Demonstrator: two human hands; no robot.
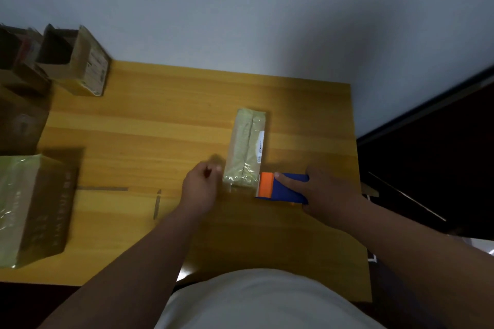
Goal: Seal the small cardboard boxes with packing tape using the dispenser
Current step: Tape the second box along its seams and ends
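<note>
While the narrow cardboard box (247,148) lies flat mid-desk, tape glossy along its top seam, the right hand (324,191) grips the blue-and-orange tape dispenser (280,189) at its near right corner. Left hand (200,185) sits just beside the box's near left corner, fingers loosely curled, holding nothing. More boxes (32,205) occupy the wooden desk's (160,120) left side.

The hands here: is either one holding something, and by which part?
The right hand grips the blue tape dispenser round its blue body, forefinger along the top, behind the orange end. The left hand is blurred beside the small box; what it holds cannot be told.
</note>
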